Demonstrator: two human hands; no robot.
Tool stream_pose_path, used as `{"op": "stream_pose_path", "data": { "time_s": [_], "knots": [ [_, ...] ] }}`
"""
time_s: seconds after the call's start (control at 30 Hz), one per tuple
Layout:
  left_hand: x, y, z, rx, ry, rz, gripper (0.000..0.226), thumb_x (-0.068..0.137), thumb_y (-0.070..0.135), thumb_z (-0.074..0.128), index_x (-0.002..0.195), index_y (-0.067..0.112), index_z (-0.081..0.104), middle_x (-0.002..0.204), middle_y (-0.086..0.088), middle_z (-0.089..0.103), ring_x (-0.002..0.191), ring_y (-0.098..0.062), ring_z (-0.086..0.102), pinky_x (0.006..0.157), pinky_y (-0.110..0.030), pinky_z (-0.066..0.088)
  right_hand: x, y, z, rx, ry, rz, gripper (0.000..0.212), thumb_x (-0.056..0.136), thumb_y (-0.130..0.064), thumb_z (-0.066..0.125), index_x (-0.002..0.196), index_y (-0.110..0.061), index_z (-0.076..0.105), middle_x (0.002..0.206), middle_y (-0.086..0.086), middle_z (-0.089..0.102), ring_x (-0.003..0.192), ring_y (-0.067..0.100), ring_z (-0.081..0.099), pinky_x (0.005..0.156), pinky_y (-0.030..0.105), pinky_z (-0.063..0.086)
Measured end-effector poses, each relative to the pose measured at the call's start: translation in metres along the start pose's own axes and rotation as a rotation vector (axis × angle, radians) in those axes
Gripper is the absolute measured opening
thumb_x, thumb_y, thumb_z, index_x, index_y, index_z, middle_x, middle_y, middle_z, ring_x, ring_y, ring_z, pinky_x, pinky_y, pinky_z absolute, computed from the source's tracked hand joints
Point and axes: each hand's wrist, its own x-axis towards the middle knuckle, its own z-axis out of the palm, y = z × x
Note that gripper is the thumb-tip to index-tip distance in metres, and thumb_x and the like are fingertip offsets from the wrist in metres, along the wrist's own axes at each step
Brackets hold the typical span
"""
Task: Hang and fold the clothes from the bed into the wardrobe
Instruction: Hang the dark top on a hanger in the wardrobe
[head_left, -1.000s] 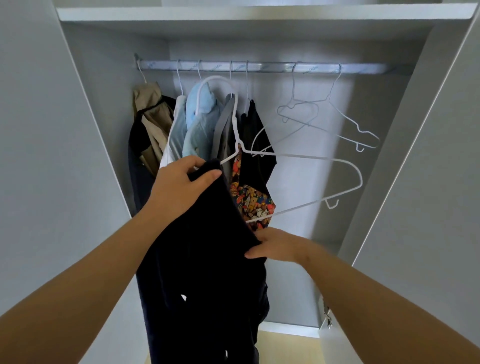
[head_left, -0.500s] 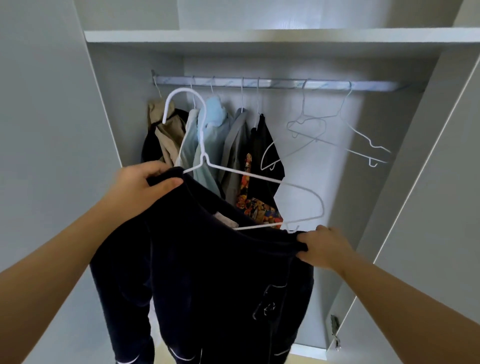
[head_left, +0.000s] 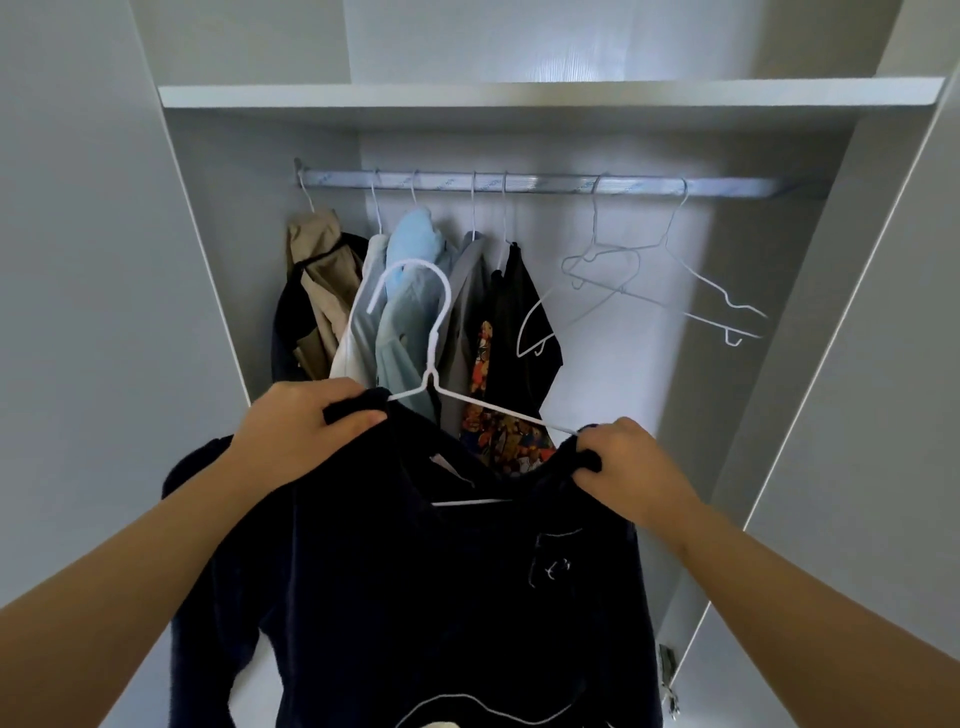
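A: progress rn?

B: top (head_left: 415, 597) is on its hanger (head_left: 431, 332). left hand (head_left: 296, 431) & right hand (head_left: 628, 467) each grip a shoulder, holding it below the rail (head_left: 545, 184), not hooked yet. five clothes (head_left: 410, 291) hung already. bed's out of view, so idk what's left.

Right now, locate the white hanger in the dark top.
Head view, centre: the white hanger sits inside the dark top held by the left hand and right hand, its hook free below the rail.
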Motion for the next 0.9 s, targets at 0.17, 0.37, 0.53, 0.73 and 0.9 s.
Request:
{"op": "stream_pose_path", "data": {
  "time_s": [0.17, 0.37, 0.53, 0.73, 0.9],
  "knots": [
    [0.005, 0.017, 0.012, -0.085, -0.018, 0.009, 0.016, 0.083, 0.036, 0.065, 0.093, 0.024, 0.070, 0.078, 0.008, 0.068, 0.072, -0.007, 0.061, 0.070, -0.027, 0.050, 0.004, -0.017, -0.010, 0.028, 0.310, -0.175, 0.008, 0.066, -0.015, 0.064, 0.072, -0.010, 0.065, 0.103, 0.009, 0.059, 0.085, 0.023, 0.051, 0.075, 0.033, 0.041],
    [0.019, 0.028, 0.004, -0.275, 0.058, 0.023, 0.013, 0.077, 0.034, 0.072, 0.086, 0.024, 0.072, 0.081, 0.016, 0.066, 0.076, -0.009, 0.063, 0.073, -0.033, 0.052, 0.010, -0.009, -0.035, 0.326, 0.212, 0.223, 0.029, 0.082, -0.018, 0.064, 0.089, -0.021, 0.036, 0.076, -0.007, 0.049, 0.070, 0.018, 0.050, 0.061, 0.027, 0.037],
    [0.033, 0.046, 0.008, -0.254, 0.070, 0.100, 0.041, 0.064, 0.068, 0.052, 0.079, 0.034, 0.069, 0.076, 0.018, 0.065, 0.071, -0.004, 0.061, 0.069, -0.037, 0.053, 0.017, -0.028, -0.051, 0.200, 0.192, 0.229, 0.021, 0.081, -0.015, 0.054, 0.085, -0.022, 0.035, 0.062, -0.006, 0.044, 0.054, 0.010, 0.038, 0.051, 0.024, 0.030],
    [0.057, 0.057, 0.004, -0.137, -0.007, 0.183, 0.039, 0.064, 0.071, 0.040, 0.079, 0.042, 0.061, 0.072, 0.021, 0.062, 0.074, 0.000, 0.059, 0.065, -0.027, 0.050, 0.026, -0.030, -0.074, 0.204, 0.258, 0.255, 0.025, 0.075, -0.012, 0.054, 0.070, -0.026, 0.034, 0.066, -0.004, 0.052, 0.062, 0.017, 0.045, 0.053, 0.023, 0.032],
    [0.086, 0.043, -0.018, 0.048, -0.034, 0.197, 0.068, 0.063, 0.077, 0.029, 0.095, 0.031, 0.067, 0.077, 0.013, 0.065, 0.073, -0.008, 0.060, 0.067, -0.033, 0.050, 0.038, -0.014, -0.101, 0.307, 0.393, 0.392, 0.020, 0.073, -0.009, 0.055, 0.072, -0.022, 0.040, 0.065, -0.004, 0.052, 0.069, 0.023, 0.049, 0.056, 0.028, 0.034]
  ]
}}
